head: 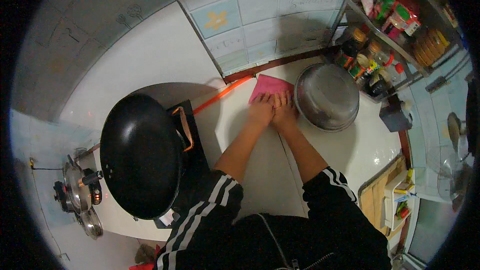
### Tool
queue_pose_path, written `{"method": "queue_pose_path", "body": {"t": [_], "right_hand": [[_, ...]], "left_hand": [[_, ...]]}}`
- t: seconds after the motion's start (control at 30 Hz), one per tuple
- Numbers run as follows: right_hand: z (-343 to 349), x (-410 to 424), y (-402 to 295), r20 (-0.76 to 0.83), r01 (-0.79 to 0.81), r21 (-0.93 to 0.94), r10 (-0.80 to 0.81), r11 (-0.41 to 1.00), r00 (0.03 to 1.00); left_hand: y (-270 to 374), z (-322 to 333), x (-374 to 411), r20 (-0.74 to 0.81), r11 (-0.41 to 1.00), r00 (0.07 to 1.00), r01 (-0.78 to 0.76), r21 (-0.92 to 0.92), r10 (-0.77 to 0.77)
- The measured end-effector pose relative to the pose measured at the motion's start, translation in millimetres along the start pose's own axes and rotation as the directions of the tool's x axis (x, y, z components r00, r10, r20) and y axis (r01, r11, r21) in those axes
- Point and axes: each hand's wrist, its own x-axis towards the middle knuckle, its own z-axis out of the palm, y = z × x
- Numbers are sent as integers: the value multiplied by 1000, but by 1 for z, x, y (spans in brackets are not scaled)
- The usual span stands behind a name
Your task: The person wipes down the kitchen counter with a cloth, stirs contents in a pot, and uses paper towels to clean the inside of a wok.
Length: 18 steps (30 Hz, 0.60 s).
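A pink cloth (270,85) lies on the white tiled counter (255,180) near the back wall. My left hand (261,110) rests on its front part, palm down, with the fingers stretched forward. Beside it, touching at the thumbs, my right hand (284,110) presses on the same cloth. Both hands look flat rather than gripping, and the cloth under the palms is hidden. Just right of my right hand stands a metal basin (328,95), upside down on the counter. It sits close against the cloth's right edge.
At left a black wok (140,157) sits over a black stove (197,146). An orange hose (223,93) runs behind it. Bottles (369,63) crowd a rack at back right. A wooden board (382,183) and white tray (399,204) lie at right. Pots (77,183) stand far left.
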Motion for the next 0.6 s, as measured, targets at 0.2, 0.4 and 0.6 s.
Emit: {"method": "queue_pose_path", "body": {"t": [0.2,0.4,0.6], "right_hand": [[12,32,0,10,-47,140,46,989,999],[9,27,-43,98,171,93,-180,981,979],[36,3,-115,48,464,109,-470,879,881]], "left_hand": [[-4,-6,24,158,995,983,88,48,-95],[-21,-7,-15,250,926,895,329,187,-369],[-53,-16,-99,220,779,749,578,244,-625]]}}
